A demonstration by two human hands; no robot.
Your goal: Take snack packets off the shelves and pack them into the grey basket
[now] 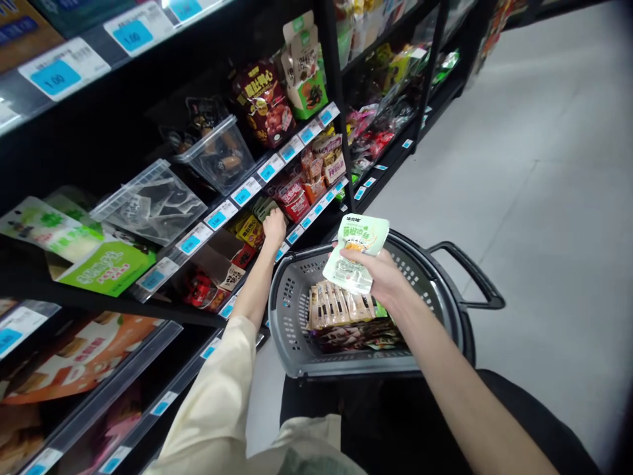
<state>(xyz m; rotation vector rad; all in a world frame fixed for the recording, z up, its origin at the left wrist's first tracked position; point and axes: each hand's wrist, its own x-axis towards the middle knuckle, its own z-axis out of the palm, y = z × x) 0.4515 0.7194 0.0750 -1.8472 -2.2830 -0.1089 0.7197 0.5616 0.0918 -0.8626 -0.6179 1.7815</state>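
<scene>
Pale green plastic packet [359, 231] in the right hand [388, 277] here, properly pinched: thumb flat across its printed front, the other fingers mostly tucked behind where you can't see them. It's tilted, long axis running away from the person, with the far end leaning a bit right. The bit that matters imo is that it's directly above the grey basket [291, 336], so the packet's straight over the opening, and the right hand is clearly the nearer one to it. Left hand [275, 227] is off at the shelf, left of the packet and further out, fingers curled together right by a dark green packet [264, 207]. Can't tell if they've actually closed on it tbh, the knuckles block the view. Just beside that there's a yellow packet [250, 231] on one side and some red bags [293, 200] on the other. Down in the basket, a row of beige packets [336, 305] lies over darker ones. Further out you've got two clear plastic bins [148, 201] on the shelf above, blue-and-white price labels along the edges, and grey floor [544, 198] off to the right
</scene>
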